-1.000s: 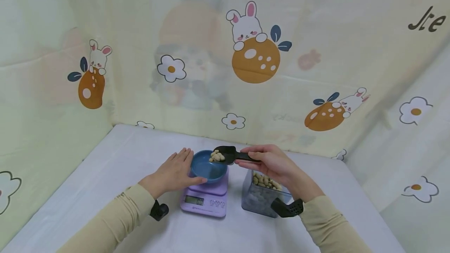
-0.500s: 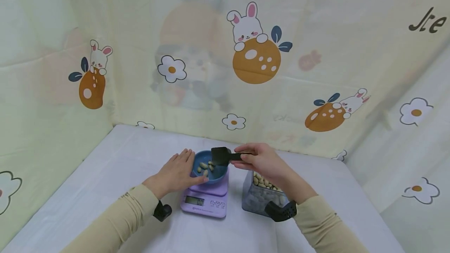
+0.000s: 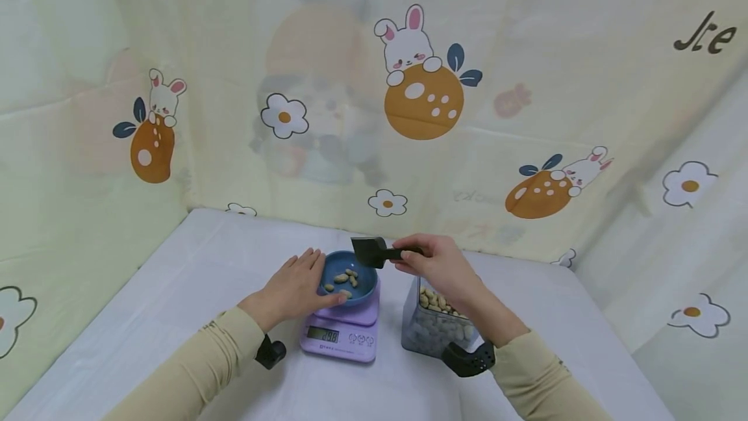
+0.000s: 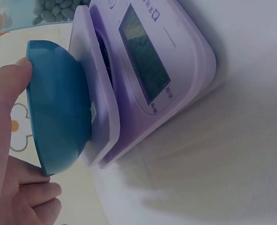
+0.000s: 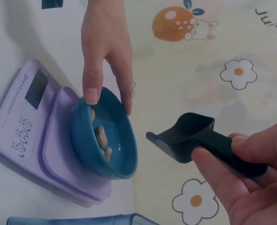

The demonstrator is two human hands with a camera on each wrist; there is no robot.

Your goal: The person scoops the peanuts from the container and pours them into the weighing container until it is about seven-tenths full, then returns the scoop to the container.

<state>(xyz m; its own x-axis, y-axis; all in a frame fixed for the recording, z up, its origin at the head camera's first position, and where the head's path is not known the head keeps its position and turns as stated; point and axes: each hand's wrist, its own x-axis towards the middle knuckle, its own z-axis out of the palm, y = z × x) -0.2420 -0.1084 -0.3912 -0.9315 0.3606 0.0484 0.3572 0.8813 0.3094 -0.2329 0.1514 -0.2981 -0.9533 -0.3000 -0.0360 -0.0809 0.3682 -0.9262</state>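
Note:
A blue bowl (image 3: 367,284) with several unshelled peanuts (image 3: 341,278) in it sits on a purple kitchen scale (image 3: 345,346), whose display is lit with digits. My left hand (image 3: 292,288) spans the bowl, thumb on the near rim and fingers along the left side, as the left wrist view also shows. My right hand (image 3: 441,262) grips the handle of a black scoop (image 5: 183,136) between thumb and fingers. In the head view the scoop overlaps the bowl's far right rim. Seen from the right wrist, it is apart from the bowl, with no peanuts visible in it.
A clear bluish plastic box (image 3: 429,330) full of peanuts stands right of the scale, partly hidden under my right forearm. A white cloth (image 3: 234,245) covers the table. Patterned curtains (image 3: 327,167) with rabbits and flowers close off the back and sides.
The scoop, which held peanuts over the bowl, has tipped; those peanuts now lie in the bowl. The scoop has risen slightly. The scale's digits have changed. My left hand stays on the bowl.

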